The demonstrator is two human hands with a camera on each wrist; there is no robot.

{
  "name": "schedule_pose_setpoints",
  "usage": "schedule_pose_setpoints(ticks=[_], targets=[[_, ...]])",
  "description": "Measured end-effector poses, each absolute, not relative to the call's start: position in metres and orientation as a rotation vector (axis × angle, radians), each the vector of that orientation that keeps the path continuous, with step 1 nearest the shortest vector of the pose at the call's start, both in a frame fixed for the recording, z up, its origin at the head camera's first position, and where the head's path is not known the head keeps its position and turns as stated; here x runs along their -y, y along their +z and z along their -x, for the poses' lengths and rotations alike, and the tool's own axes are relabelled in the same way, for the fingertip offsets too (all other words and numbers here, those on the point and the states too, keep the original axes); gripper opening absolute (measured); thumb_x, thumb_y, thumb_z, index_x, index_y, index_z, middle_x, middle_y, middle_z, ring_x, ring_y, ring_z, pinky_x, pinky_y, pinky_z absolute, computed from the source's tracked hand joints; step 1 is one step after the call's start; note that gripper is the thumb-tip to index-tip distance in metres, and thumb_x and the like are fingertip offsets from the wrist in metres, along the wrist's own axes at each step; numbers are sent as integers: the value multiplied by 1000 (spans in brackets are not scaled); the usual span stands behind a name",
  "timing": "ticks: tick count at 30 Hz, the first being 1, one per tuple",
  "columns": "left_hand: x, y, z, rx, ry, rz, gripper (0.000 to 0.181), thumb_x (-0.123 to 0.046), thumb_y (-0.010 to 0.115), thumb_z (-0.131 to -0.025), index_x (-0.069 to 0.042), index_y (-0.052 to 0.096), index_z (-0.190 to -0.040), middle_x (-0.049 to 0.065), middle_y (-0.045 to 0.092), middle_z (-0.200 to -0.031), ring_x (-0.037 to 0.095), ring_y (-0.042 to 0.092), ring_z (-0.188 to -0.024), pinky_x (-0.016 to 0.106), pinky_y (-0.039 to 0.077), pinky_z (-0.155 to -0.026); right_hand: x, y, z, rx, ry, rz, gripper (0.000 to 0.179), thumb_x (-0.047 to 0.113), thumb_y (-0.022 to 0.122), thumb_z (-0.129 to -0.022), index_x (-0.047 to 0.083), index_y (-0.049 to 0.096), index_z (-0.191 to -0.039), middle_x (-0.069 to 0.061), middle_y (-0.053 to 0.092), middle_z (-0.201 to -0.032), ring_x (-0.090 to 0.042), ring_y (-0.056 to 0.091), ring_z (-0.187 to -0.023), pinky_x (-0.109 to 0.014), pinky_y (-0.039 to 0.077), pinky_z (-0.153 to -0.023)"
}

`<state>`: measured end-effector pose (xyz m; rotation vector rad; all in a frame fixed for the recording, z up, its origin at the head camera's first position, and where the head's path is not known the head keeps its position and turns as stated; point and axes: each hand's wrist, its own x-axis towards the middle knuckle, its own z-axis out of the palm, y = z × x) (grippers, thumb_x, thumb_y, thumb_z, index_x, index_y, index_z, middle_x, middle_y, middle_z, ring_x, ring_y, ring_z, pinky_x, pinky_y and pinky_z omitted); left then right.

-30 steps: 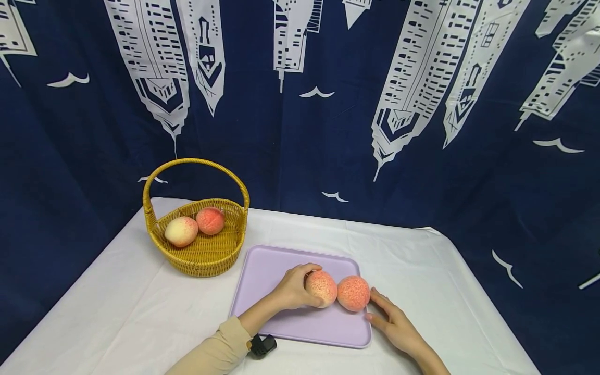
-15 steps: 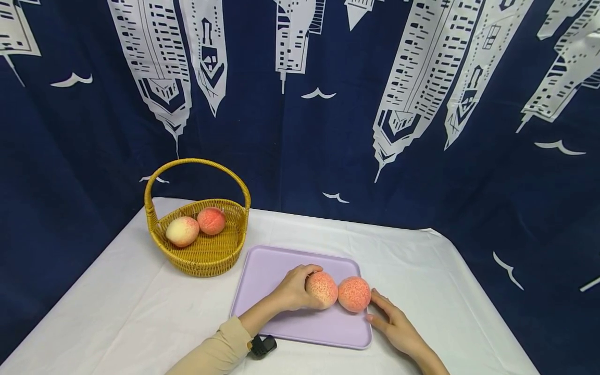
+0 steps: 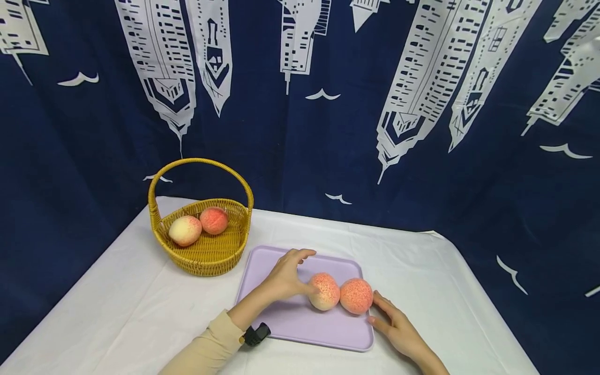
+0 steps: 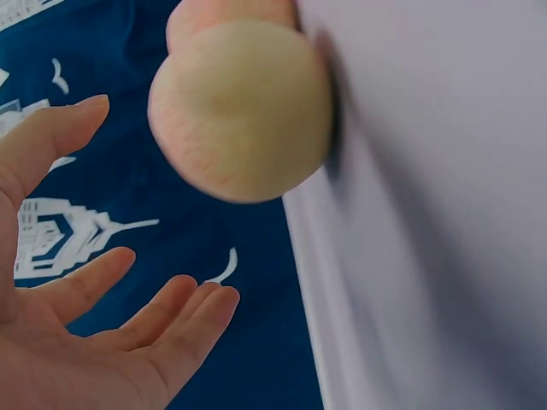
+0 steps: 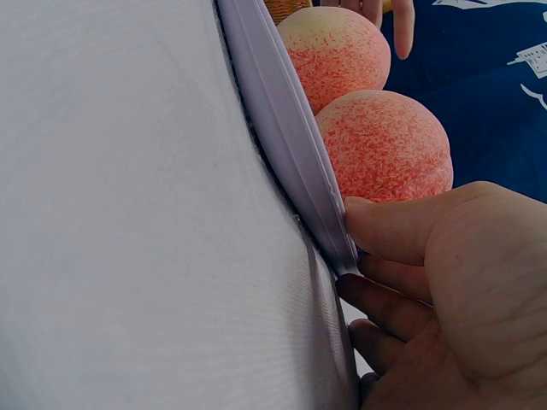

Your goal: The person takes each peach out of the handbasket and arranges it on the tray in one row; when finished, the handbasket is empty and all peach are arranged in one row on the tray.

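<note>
Two round, fuzzy-looking peaches sit side by side on a lilac tray (image 3: 319,330): a paler left peach (image 3: 326,294) and a pinker right peach (image 3: 357,297). Over the tray, my left hand (image 3: 283,278) stands with thumb and fingers spread; the thumb overlaps the left peach in the head view. A gap shows between that hand (image 4: 102,316) and the pale peach (image 4: 244,111) in the left wrist view. My right hand (image 3: 398,330) rests at the tray's right rim with fingers loosely extended beside the right peach. Its thumb (image 5: 385,226) lies at the rim.
A yellow wicker basket (image 3: 206,266) with a tall handle stands at the back left, holding a cream peach (image 3: 184,232) and a red peach (image 3: 214,220). White cloth covers the table (image 3: 422,271); a navy printed curtain (image 3: 300,166) hangs behind.
My left hand has let go of the left peach, its fingers opening and drawing back to the left and upward. Both peaches stay on the tray; my right hand keeps its place.
</note>
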<state>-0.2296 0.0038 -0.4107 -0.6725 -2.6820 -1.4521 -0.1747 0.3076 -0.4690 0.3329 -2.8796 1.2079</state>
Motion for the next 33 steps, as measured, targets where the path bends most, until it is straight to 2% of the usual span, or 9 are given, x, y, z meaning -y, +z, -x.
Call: schedule_pose_setpoints(ticks=[3,9,13,17,22,27,33], targets=[[3,-404,229,2651,-1461,670,79,-20,88,-66,-10,54,-136,15,57,-128,33,55,-115,46,47,-93,-309,-470,173,2869,1218,-332,61,26,67,-90,-3,48,-140,-24,37,-151,-44,28,-142,-14,18,-109],[21,-392,228,2579,-1481,618,77,-19,89,-67,-11,55,-135,11,58,-127,30,54,-117,43,51,-95,-309,-470,174,2883,1242,-330,61,28,66,-91,-1,48,-141,-23,36,-153,-42,27,-144,-29,20,-114],[37,-387,228,2574,-1476,546,74,-18,89,-67,-14,57,-134,7,59,-125,30,54,-117,42,51,-95,-309,-470,174,2883,1271,-334,60,28,66,-91,0,48,-141,-23,35,-153,-41,26,-144,-18,18,-111],[60,-383,230,2554,-1446,514,72,-17,87,-68,-11,57,-134,10,58,-124,31,53,-117,43,50,-96,-310,-470,174,2872,1291,-337,60,27,66,-91,-1,48,-141,-24,35,-153,-42,25,-144,-9,14,-107],[102,-375,240,2527,-1346,449,71,-14,85,-72,-4,54,-135,19,56,-127,36,53,-117,49,49,-97,-310,-470,174,2861,1281,-344,60,27,66,-91,-2,48,-141,-25,35,-152,-43,26,-144,-8,13,-106],[151,-364,249,2578,-1235,251,72,-19,82,-77,-4,49,-139,24,49,-138,42,47,-125,58,43,-100,-311,-470,174,2850,1277,-350,60,27,66,-91,-2,48,-140,-25,36,-152,-44,27,-143,-5,12,-104],[199,-367,257,2611,-1185,50,79,-22,78,-80,1,40,-145,30,41,-141,49,38,-128,66,35,-100,-311,-470,174,2841,1269,-370,60,26,66,-91,-4,48,-140,-26,36,-151,-45,27,-142,-5,11,-104]])
